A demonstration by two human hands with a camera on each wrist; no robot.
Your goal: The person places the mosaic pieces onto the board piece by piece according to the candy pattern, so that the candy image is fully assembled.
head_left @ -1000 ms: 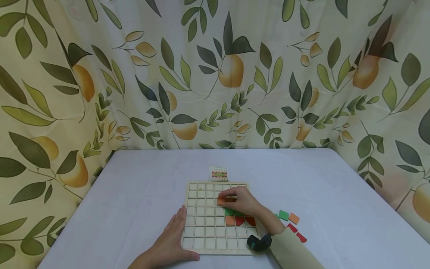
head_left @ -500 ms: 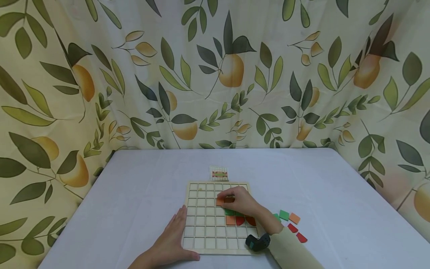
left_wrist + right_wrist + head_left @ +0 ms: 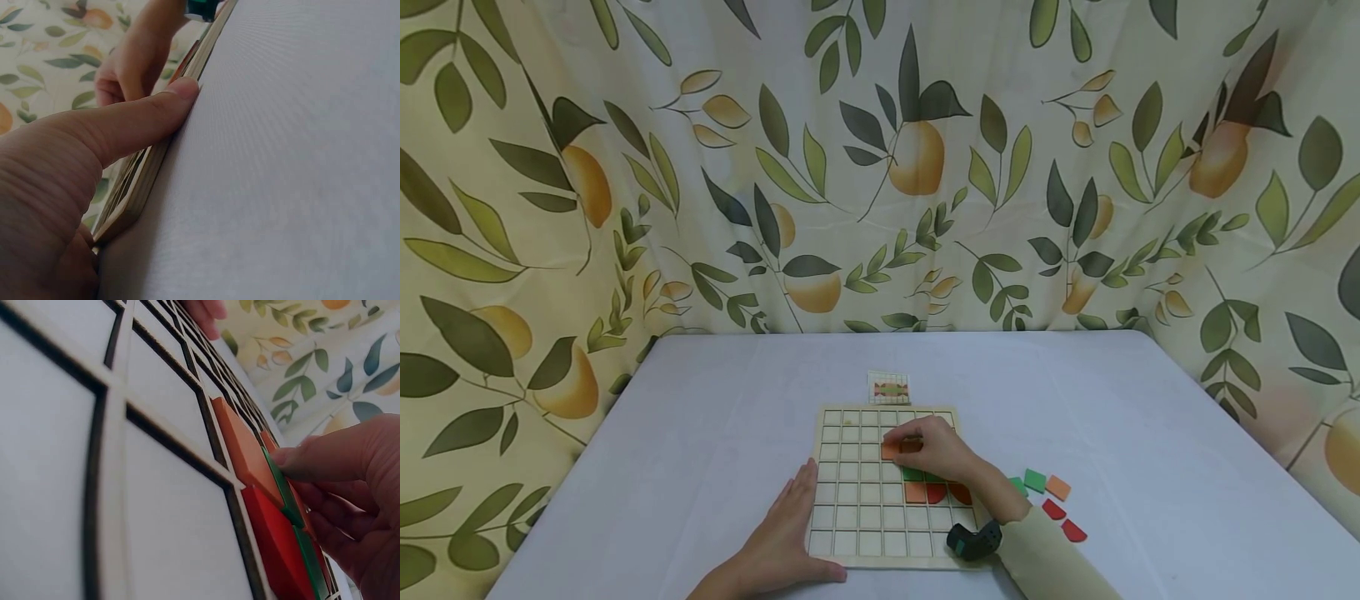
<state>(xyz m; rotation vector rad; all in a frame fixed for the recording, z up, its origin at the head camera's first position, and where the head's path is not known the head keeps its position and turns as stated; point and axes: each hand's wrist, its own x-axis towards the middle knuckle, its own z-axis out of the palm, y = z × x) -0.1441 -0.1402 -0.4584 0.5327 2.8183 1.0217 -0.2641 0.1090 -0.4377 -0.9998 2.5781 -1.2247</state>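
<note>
A wooden grid board (image 3: pixel 857 518) lies on the table. My left hand (image 3: pixel 780 521) rests against its near left corner, with straight fingers along the left side and the thumb (image 3: pixel 144 122) on the front edge. Over the board's upper middle, my right hand (image 3: pixel 943 447) pinches an orange square tile (image 3: pixel 889 451) between thumb and fingertips, at a grid cell. Below that hand, green tiles (image 3: pixel 913 475) form a row, partly covered by it. Nearer me sit another orange tile (image 3: pixel 915 493) and a red rounded tile (image 3: pixel 936 493). The right wrist view shows a green tile (image 3: pixel 282 487) close by the thumb.
Behind the board stands a small pattern card (image 3: pixel 889 388). Loose on the white table (image 3: pixel 715 433), right of the board, are a green square (image 3: pixel 1035 480), an orange square (image 3: pixel 1057 487) and red rounded pieces (image 3: pixel 1073 531). A patterned curtain (image 3: pixel 850 250) hangs at the back.
The right hand and the orange tile it pinches have shifted slightly left on the board. The left hand has stayed at the corner.
</note>
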